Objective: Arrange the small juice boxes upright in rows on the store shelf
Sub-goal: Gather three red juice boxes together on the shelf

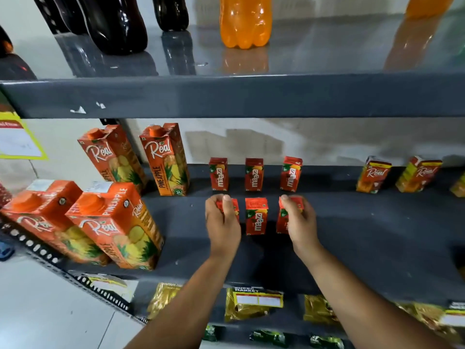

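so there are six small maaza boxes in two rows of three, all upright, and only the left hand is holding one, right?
Not quite: both hands are holding boxes. In the head view the left hand grips the front-left Maaza box and the right hand grips the front-right Maaza box; only the front-middle Maaza box stands free. The rest holds: six small boxes, two rows of three, all upright.

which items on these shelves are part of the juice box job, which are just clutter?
Job:
- six small red Maaza boxes: back row; front middle
- left hand and right hand, each on a front box
- middle shelf

Not involved:
- pineapple cartons
- small Real boxes
- soda bottles
- packets below
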The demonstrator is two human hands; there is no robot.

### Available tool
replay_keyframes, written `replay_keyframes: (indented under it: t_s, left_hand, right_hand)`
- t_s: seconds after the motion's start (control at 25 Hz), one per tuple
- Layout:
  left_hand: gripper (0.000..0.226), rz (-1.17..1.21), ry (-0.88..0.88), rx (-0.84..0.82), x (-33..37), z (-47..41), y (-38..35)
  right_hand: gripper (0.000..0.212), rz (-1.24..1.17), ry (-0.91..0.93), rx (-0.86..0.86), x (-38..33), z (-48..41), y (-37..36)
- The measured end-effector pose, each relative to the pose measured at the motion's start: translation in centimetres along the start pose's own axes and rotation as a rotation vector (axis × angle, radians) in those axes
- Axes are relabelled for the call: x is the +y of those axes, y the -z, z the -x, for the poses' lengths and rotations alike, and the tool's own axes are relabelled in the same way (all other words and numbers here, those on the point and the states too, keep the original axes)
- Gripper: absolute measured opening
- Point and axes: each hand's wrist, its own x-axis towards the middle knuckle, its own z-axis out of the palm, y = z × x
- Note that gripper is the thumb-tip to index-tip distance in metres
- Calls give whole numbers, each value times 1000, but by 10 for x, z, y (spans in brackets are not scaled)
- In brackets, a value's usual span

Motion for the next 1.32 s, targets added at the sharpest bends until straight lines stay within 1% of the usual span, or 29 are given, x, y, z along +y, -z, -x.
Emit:
replay_keyframes:
  t_s: [0.12,0.28,0.48,0.6,0.68,0.8,1.08,1.2,1.32]
  left_hand:
    - [10,15,-45,-47,4,9,-7]
    - [9,25,-28,-75,5,7,-7]
    - [7,14,-35,-88,3,1,-7]
    - [10,9,-32,-104,2,0,-9]
    - [12,15,-28,-113,1,-1,-10]
    - [9,28,-21,-131,-1,-1,-8]
    - [11,18,-26,-148,-1,-3,-8]
    - [12,5,-13,-139,1,-1,-8]
    - [13,8,-11,-156,3,2,-4]
  right_hand:
    - [15,-31,1,-61,4,6,-11]
    - [25,-58,-16,-107,6,7,-19]
    - [14,-17,34,-79,4,4,-20]
    - [8,-30,31,-112,4,3,-19]
    - [8,-40,33,-140,4,2,-18]
    - [7,-64,32,-177,4,2,-14]
    - [15,-27,27,-195,3,2,-15]
    - [19,1,24,-178,3,8,-15]
    - [18,-1,1,-157,1,15,-14]
